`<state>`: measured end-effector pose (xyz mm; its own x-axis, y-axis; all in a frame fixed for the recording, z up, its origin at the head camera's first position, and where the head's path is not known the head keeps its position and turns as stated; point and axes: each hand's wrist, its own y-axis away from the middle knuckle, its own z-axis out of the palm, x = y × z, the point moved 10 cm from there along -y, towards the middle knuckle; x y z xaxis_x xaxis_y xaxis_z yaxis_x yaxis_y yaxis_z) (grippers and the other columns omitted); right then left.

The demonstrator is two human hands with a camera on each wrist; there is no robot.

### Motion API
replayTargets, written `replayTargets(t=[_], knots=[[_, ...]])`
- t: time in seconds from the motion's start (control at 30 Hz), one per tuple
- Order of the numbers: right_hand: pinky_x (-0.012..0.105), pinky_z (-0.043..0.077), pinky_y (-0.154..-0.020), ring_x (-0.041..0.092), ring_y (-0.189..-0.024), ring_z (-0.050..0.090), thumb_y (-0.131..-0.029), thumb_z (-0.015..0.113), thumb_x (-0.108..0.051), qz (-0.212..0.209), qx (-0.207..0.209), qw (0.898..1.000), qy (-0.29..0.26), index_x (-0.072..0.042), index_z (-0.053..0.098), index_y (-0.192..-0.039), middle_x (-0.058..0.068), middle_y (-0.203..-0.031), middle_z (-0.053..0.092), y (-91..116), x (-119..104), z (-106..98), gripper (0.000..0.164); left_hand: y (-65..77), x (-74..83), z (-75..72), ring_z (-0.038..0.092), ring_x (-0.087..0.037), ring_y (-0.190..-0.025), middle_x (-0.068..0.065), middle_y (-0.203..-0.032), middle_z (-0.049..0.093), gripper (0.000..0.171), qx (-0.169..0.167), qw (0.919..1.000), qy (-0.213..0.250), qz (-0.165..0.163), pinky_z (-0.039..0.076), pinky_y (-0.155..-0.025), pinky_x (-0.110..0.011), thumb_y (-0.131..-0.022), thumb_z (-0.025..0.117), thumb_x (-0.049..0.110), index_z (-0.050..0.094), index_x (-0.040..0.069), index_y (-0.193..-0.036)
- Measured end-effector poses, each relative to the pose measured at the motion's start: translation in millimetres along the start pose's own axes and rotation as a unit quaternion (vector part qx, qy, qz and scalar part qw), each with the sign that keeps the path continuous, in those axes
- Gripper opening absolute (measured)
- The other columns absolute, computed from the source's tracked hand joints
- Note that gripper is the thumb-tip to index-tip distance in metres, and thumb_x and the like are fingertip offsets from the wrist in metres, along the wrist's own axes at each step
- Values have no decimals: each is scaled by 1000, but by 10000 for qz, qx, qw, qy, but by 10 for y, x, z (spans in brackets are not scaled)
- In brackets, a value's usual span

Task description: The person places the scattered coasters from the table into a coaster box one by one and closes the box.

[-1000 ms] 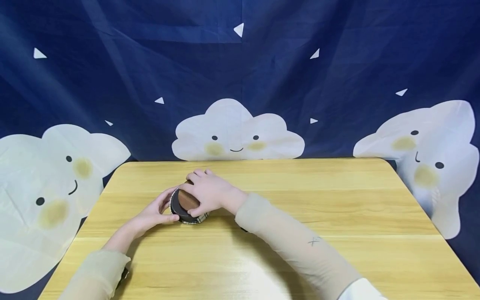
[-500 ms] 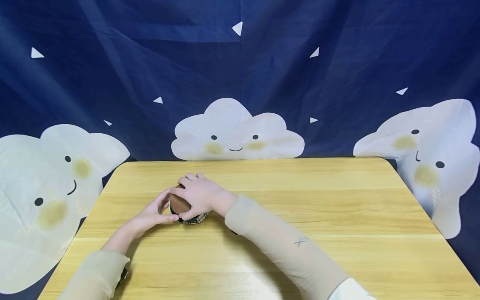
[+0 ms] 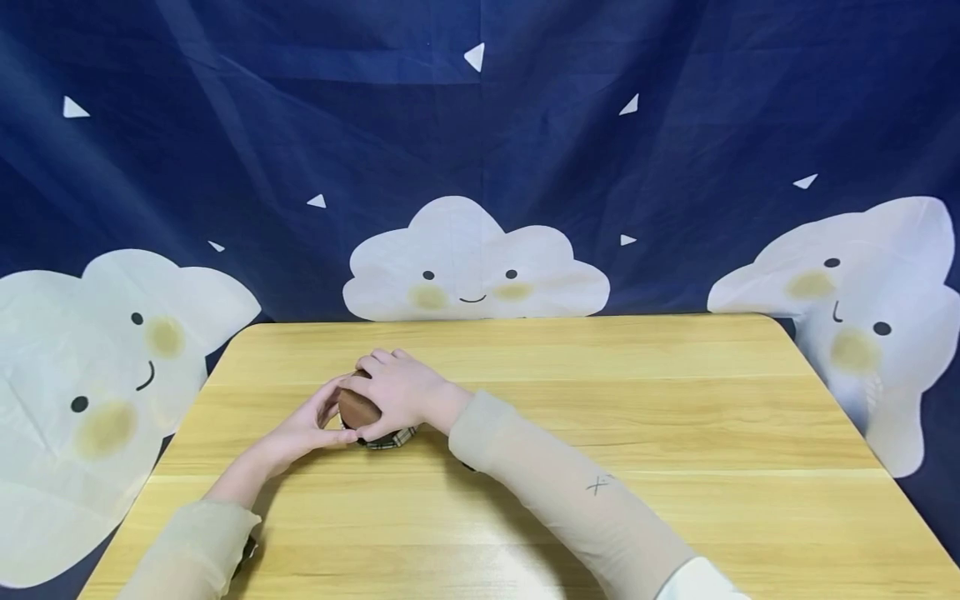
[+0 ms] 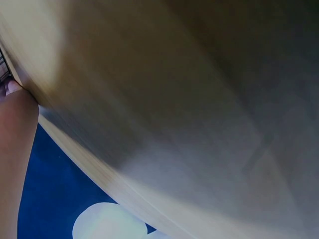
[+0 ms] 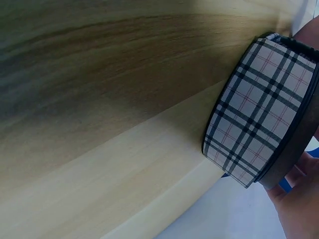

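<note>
A low round holder [image 3: 395,438] with a black, white and red plaid side sits on the left half of the table. My left hand [image 3: 306,427] grips it from the left, thumb at the front and fingers behind. Over its top, my right hand [image 3: 402,393] holds a brown round disc [image 3: 357,412] like a coaster, with the thumb at the near edge and fingers over the far edge. In the right wrist view the plaid band [image 5: 259,107] shows closely, and the brown disc [image 5: 286,162] lies against its rim. The inside of the holder is hidden.
The light wooden table [image 3: 637,400] reaches back to a dark blue curtain [image 3: 555,150] printed with smiling white clouds. Only a sliver of the plaid side [image 4: 4,67] shows at the left wrist view's edge.
The right hand has slid left with the brown disc, which now covers the dark opening seen a second ago. Over the last half second there is hardly any motion; the left hand stays put.
</note>
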<state>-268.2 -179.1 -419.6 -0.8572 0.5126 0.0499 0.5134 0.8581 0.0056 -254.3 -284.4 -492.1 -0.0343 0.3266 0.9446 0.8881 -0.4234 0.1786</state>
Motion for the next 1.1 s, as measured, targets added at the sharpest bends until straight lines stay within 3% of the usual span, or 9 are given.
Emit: replayTargets(t=[0.13, 0.2, 0.23, 0.27, 0.37, 0.5, 0.67, 1.0, 1.1], knots=[[36, 44, -114, 17, -142, 45, -95, 58, -76, 48, -71, 10000, -30, -32, 42, -162, -2, -153, 51, 12, 16, 18, 82, -18, 12, 8, 7, -55, -160, -28, -175, 11, 101, -3, 10000, 3, 22, 29, -103, 5, -94, 80, 11, 12, 2, -169], [36, 44, -114, 17, -143, 45, -95, 57, -76, 74, -92, 9999, -45, -32, 42, -162, -2, -154, 51, 28, 20, 3, 82, -24, 32, 11, 7, -54, -160, -29, -175, 12, 101, 15, 10000, -82, 45, 29, -121, -8, -94, 81, 11, 13, 1, -168], [36, 44, -114, 17, -143, 45, -95, 57, -75, 83, -103, 9999, -46, -32, 42, -162, -2, -154, 51, 36, 21, -4, 81, -27, 35, 10, 6, -54, -161, -29, -175, 12, 101, 27, 9999, -89, 41, 28, -122, -7, -93, 81, 12, 13, 1, -168], [36, 44, -114, 17, -143, 45, -95, 57, -75, 88, -105, 9999, -49, -32, 42, -162, -2, -154, 51, 41, 21, -10, 81, -27, 41, 10, 5, -53, -161, -30, -175, 11, 102, 33, 9999, -130, 40, 25, -130, -18, -93, 81, 12, 13, 1, -168], [37, 45, -114, 17, -143, 45, -96, 57, -75, 89, -96, 9999, -41, -32, 42, -162, -2, -154, 51, 51, 24, -15, 81, -31, 43, 7, 3, -52, -161, -29, -175, 12, 102, 46, 9998, -195, 40, 24, -130, -19, -93, 82, 13, 14, 2, -168], [37, 45, -114, 17, -143, 44, -95, 58, -74, 84, -51, 9999, -68, -31, 42, -162, -2, -153, 51, 50, 27, 3, 81, -39, 34, 3, 3, -52, -161, -29, -175, 14, 100, 42, 9998, -198, 79, 27, -115, -1, -93, 81, 13, 16, 3, -168], [38, 44, -115, 17, -144, 44, -95, 59, -73, 95, -16, 9999, -101, -31, 42, -162, -2, -154, 50, 50, 36, 4, 81, -58, 12, -10, 4, -52, -162, -28, -175, 13, 100, 44, 9998, -158, 63, 26, -107, 5, -94, 81, 13, 15, 3, -169], [38, 40, -124, 19, -151, 40, -96, 55, -76, 99, 66, 9999, -123, -29, 42, -161, 2, -161, 45, 82, 81, 16, 82, -71, 19, -10, 13, -51, -160, -29, -172, 21, 100, 20, 9995, -316, 67, 30, -108, 2, -95, 80, 15, 14, 3, -169], [39, 38, -127, 21, -154, 38, -96, 57, -75, 82, 86, 9997, -211, -28, 41, -161, 2, -164, 43, 111, 103, -3, 82, -61, 32, -24, 29, -35, -158, -29, -169, 28, 99, 110, 9987, -476, 111, 30, -107, 3, -93, 82, 15, 18, 2, -168]])
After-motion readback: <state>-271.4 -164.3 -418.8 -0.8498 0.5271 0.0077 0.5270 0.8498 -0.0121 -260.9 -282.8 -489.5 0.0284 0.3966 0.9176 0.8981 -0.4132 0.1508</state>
